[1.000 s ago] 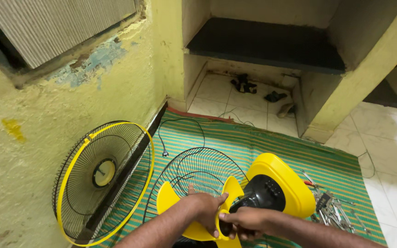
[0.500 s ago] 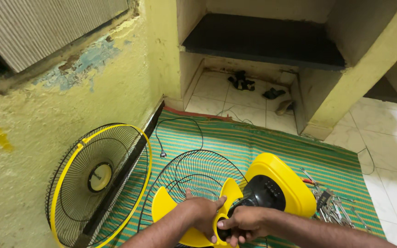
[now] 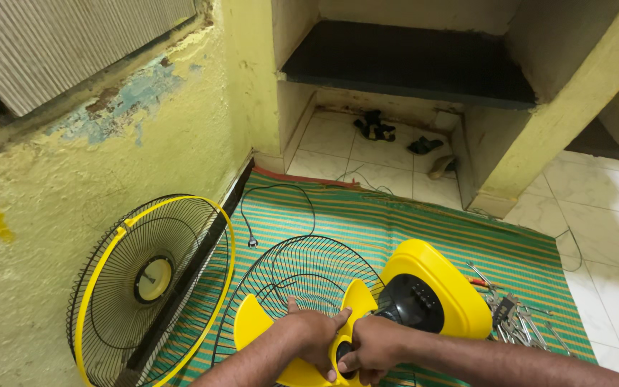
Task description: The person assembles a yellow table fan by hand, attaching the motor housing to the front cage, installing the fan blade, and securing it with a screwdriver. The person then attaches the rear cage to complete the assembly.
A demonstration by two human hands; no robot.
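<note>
A yellow fan blade [image 3: 256, 324] sits over a black wire rear guard [image 3: 302, 276] on a striped mat. My left hand [image 3: 313, 333] grips the blade at its hub, thumb pointing right. Touching it, my right hand [image 3: 370, 347] closes around the black hub piece at the blade's centre. Just right of the hands lies the fan's yellow base [image 3: 449, 287] with its black control panel [image 3: 413, 304].
A yellow-rimmed front guard [image 3: 148, 283] leans against the yellow wall at left. A black power cord and plug [image 3: 252, 240] lie on the green striped mat [image 3: 395, 218]. Several metal tools [image 3: 514, 319] lie at the mat's right edge. Beyond is a tiled alcove under a dark shelf [image 3: 406, 61].
My right hand has slid left and closed tighter on the hub, meeting my left hand. The view has shifted slightly; the fan parts stay in place.
</note>
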